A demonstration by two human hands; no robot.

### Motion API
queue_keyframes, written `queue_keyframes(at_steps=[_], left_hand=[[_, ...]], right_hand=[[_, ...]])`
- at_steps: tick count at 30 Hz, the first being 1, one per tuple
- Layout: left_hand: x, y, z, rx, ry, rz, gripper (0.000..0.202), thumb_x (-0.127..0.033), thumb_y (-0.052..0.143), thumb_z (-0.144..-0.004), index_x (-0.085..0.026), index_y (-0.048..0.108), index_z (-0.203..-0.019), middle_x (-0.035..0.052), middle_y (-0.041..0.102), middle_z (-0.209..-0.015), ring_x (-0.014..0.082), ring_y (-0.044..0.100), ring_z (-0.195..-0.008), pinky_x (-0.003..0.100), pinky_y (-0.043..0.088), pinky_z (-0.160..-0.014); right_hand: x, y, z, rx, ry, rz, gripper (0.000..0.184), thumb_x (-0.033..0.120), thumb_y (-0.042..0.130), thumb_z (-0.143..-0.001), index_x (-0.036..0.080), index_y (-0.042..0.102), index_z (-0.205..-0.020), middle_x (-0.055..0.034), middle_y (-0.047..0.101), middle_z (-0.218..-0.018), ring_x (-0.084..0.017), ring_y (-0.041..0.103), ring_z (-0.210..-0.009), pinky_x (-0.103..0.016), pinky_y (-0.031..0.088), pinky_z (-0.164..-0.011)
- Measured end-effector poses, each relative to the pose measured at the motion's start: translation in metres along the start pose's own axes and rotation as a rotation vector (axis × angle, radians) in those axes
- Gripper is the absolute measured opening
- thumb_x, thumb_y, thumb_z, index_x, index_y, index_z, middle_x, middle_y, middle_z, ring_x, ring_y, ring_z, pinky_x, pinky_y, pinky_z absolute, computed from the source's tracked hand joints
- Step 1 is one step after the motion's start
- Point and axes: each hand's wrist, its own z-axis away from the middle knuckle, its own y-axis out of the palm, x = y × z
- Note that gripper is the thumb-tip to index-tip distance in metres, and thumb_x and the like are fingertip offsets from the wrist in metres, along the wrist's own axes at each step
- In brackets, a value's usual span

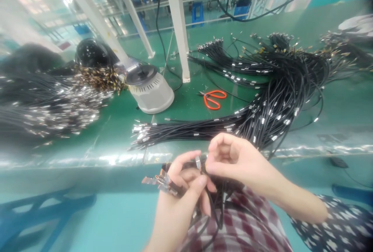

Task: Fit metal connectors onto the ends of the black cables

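My left hand (186, 193) is closed around several black cables (214, 209) that hang down over my lap. Shiny metal connectors (163, 182) at the cable ends stick out on the left side of that hand. A small silver piece (198, 162) shows at my left fingertips, upright beside the thumb. Close to it, my right hand (233, 155) has thumb and forefinger pinched together; what lies between them is too small to make out. On the bench edge just beyond lies a bundle of black cables (186, 129) with silver tips.
Orange-handled scissors (214, 98) lie on the green bench (186, 108). A grey round-based device (153, 92) stands at left, near white posts (177, 23). A large cable pile (285, 81) covers the right; blurred silver-tipped cables (52, 108) lie far left. A blue stool (43, 209) is below.
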Motion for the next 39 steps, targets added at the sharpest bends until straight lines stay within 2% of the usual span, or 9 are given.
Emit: queue_keyframes(at_steps=[7, 17, 25, 39], left_hand=[[0.0, 0.0001, 0.0022, 0.028, -0.007, 0.009, 0.035, -0.018, 0.059, -0.085, -0.02, 0.046, -0.118, -0.0006, 0.066, -0.065, 0.009, 0.055, -0.039, 0.02, 0.04, -0.043], [-0.0004, 0.0005, 0.0032, 0.022, -0.02, 0.013, 0.038, -0.021, 0.06, -0.085, -0.021, 0.045, -0.12, 0.0003, 0.067, -0.066, 0.01, 0.056, -0.04, 0.02, 0.039, -0.043], [0.0002, -0.0007, 0.0023, 0.044, -0.006, 0.018, 0.036, -0.02, 0.061, -0.085, -0.021, 0.047, -0.118, 0.0001, 0.067, -0.066, 0.01, 0.056, -0.039, 0.02, 0.04, -0.042], [-0.0005, -0.0001, 0.0037, 0.04, 0.009, 0.023, 0.033, -0.019, 0.06, -0.086, -0.021, 0.049, -0.117, 0.0001, 0.067, -0.067, 0.0092, 0.056, -0.04, 0.019, 0.04, -0.042]], right_hand=[[0.0001, 0.0018, 0.0, 0.001, 0.007, -0.004, 0.039, 0.018, 0.085, -0.061, 0.018, 0.051, -0.08, 0.003, 0.068, -0.069, -0.009, 0.062, -0.059, -0.024, 0.048, -0.063], [-0.0001, 0.0041, -0.0016, -0.011, -0.006, 0.018, 0.039, 0.027, 0.084, -0.064, 0.019, 0.048, -0.075, 0.0037, 0.065, -0.067, -0.009, 0.06, -0.061, -0.024, 0.048, -0.063], [-0.0014, 0.0042, -0.0006, -0.021, -0.002, 0.019, 0.039, 0.028, 0.084, -0.063, 0.019, 0.048, -0.076, 0.0023, 0.066, -0.07, -0.011, 0.061, -0.066, -0.026, 0.05, -0.067], [-0.0036, 0.0046, -0.0023, 0.004, -0.036, -0.001, 0.038, 0.03, 0.082, -0.068, 0.02, 0.046, -0.076, 0.005, 0.063, -0.066, -0.01, 0.06, -0.056, -0.025, 0.048, -0.058]])
